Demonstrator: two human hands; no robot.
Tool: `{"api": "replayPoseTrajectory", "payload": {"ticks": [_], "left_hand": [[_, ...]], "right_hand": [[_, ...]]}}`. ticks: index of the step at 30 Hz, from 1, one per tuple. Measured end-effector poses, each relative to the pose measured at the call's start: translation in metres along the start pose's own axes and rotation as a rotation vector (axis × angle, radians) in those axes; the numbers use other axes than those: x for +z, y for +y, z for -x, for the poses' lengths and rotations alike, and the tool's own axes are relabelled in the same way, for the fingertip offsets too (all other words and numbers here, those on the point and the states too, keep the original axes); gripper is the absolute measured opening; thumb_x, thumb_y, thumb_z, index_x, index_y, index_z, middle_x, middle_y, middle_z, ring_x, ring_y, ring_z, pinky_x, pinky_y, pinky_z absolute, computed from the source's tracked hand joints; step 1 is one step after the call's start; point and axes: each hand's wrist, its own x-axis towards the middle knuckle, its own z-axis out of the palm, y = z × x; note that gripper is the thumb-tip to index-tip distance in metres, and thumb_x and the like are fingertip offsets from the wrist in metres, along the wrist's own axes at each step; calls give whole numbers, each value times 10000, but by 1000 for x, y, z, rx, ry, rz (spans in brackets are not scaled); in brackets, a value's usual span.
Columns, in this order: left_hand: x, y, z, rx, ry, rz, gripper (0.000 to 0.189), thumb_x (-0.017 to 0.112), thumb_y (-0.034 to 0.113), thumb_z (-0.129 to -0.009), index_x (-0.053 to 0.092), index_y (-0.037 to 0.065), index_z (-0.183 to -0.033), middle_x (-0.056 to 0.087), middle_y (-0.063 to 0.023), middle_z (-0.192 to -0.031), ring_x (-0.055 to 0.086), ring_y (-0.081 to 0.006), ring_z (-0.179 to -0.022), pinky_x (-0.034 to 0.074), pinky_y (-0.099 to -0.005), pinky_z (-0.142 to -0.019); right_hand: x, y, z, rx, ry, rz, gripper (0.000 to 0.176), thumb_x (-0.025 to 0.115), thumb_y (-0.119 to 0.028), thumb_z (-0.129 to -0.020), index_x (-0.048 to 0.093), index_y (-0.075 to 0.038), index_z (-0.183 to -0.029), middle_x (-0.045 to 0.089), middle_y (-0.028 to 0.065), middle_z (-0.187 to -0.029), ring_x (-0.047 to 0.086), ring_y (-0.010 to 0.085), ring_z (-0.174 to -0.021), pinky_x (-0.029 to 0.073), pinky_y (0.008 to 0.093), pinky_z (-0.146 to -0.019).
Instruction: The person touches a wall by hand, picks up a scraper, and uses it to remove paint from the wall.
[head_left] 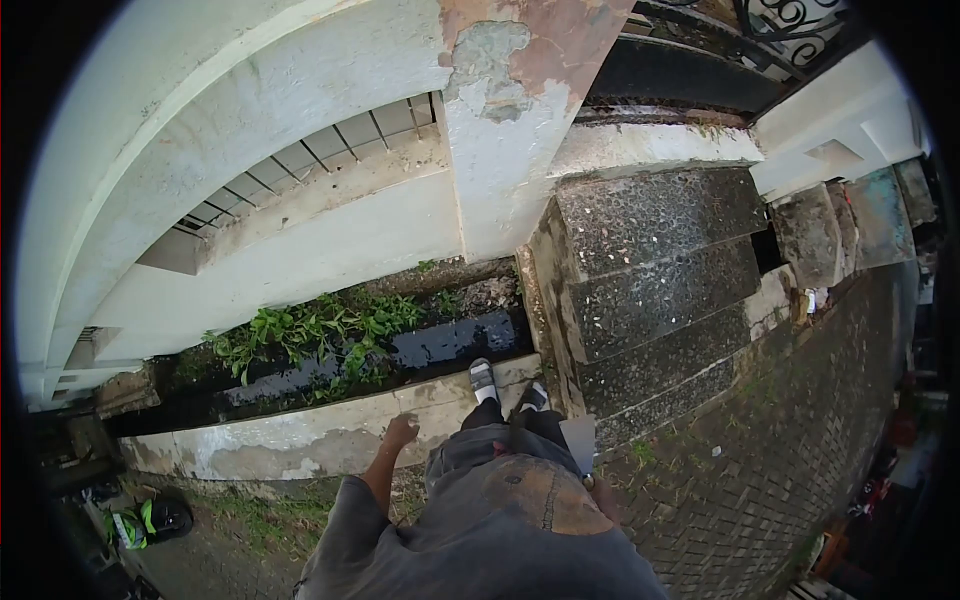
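Note:
My left hand [403, 429] is held out over the concrete kerb of the drain, fingers curled in a loose fist, with nothing visible in it. Low at my right side is my right hand [591, 484], partly hidden by my shirt. It appears closed on a flat grey blade-like tool [579, 440], whose handle I cannot make out. My sandalled feet [483, 380] stand at the drain's edge. Beyond them, leafy green plants [320, 335] grow along the drain [455, 342], which holds dark water.
A white wall [350, 225] with a barred opening borders the drain. To the right, a sloped pebbled concrete ramp [660, 270] leads up to a dark gate [675, 75]. Brick paving [760, 450] lies lower right. A green and black motorbike [145, 520] is at lower left.

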Motion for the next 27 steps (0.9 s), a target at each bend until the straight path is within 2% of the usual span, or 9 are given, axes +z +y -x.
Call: {"api": "replayPoseTrajectory", "payload": {"ticks": [1, 2, 4, 6, 12, 14, 16, 20, 27], "left_hand": [[23, -54, 17, -186, -103, -86, 320, 630, 265, -718, 599, 61, -962, 616, -167, -903, 591, -317, -876, 467, -409, -778], [26, -59, 52, -807, -92, 535, 296, 641, 255, -727, 598, 41, -926, 619, -152, -835, 618, -286, -806, 498, -433, -661], [37, -121, 93, -988, -69, 578, 257, 571, 219, -775, 566, 6, -918, 595, -146, -824, 604, -270, -617, 490, -372, -481], [37, -148, 118, -1025, -72, 627, 245, 541, 215, -789, 557, 36, -955, 585, -131, -856, 586, -266, -620, 492, -379, -532], [-2, -65, 52, -753, -54, 658, 348, 569, 236, -783, 546, 53, -1077, 595, -111, -925, 590, -261, -836, 471, -449, -692], [17, -103, -19, -221, 20, 493, 316, 552, 233, -816, 530, 86, -1095, 607, -82, -958, 603, -221, -814, 437, -413, -742], [-44, 19, -16, -306, 39, 648, 361, 568, 216, -784, 557, 24, -1089, 623, -88, -923, 612, -187, -809, 467, -277, -633], [-66, 58, -39, -132, 40, 716, 378, 545, 210, -814, 504, 22, -1140, 608, -66, -928, 607, -170, -775, 461, -288, -654], [-31, -13, -13, -287, -43, 808, 375, 554, 52, -768, 481, -68, -1115, 596, -181, -935, 611, -267, -806, 505, -358, -636]], "right_hand": [[8, 3, -2, 7, 22, 43, 413, 708, -348, -612, 580, -6, -805, 612, 180, -737, 610, 325, -702, 455, 398, -618], [16, 6, -4, 15, 47, 84, 400, 709, -339, -609, 580, -6, -791, 612, 178, -732, 608, 327, -692, 455, 398, -615], [29, 20, -7, -38, 55, -117, 352, 703, -292, -613, 573, -5, -769, 610, 151, -702, 604, 285, -638, 455, 377, -586], [27, 23, -6, -21, 7, -289, 305, 694, -240, -617, 563, -5, -759, 602, 122, -678, 590, 233, -595, 452, 352, -560], [-39, -39, 25, 48, -215, -494, 219, 668, -102, -625, 538, -4, -771, 565, 58, -662, 523, 113, -569, 434, 291, -524], [-51, -59, 30, 18, -192, -391, 224, 669, -88, -625, 540, 0, -785, 569, 59, -676, 525, 124, -573, 437, 295, -528], [-50, -58, 27, -48, -124, -355, 238, 671, -94, -627, 542, 4, -801, 572, 55, -683, 524, 128, -577, 439, 297, -536], [-43, -47, 29, -201, -24, -277, 266, 672, -139, -633, 543, 5, -814, 573, 70, -695, 533, 145, -598, 443, 305, -554], [-92, -81, 66, -217, 82, -247, 248, 658, -179, -676, 529, 5, -780, 518, 44, -641, 487, 130, -561, 416, 295, -521]]}}
